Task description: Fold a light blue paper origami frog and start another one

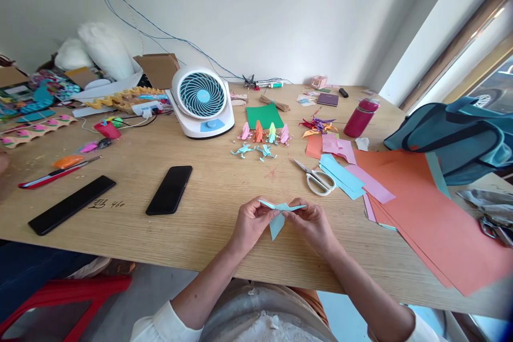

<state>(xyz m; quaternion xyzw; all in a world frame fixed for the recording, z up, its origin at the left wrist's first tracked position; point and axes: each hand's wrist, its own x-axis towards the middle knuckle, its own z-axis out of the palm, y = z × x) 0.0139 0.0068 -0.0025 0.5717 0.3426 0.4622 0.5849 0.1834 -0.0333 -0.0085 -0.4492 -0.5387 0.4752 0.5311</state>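
Between my two hands is a light-blue folded paper (277,227), with two arms spreading sideways and a pointed flap hanging down. My left hand (253,224) pinches its left side between thumb and fingers. On the right side, my right hand (310,223) grips it the same way, the thumbs almost meeting at the middle. Beyond my hands stand several small folded paper figures (258,132) in pink, orange, green and blue. White-handled scissors (320,181) lie to the right, beside light-blue paper strips (342,176).
Orange paper sheets (433,208) cover the right side, near a blue bag (452,136) and a red bottle (360,117). A white fan (202,101) stands at the back, a green sheet (264,116) beside it. A phone (169,190) and a black bar (72,204) lie left.
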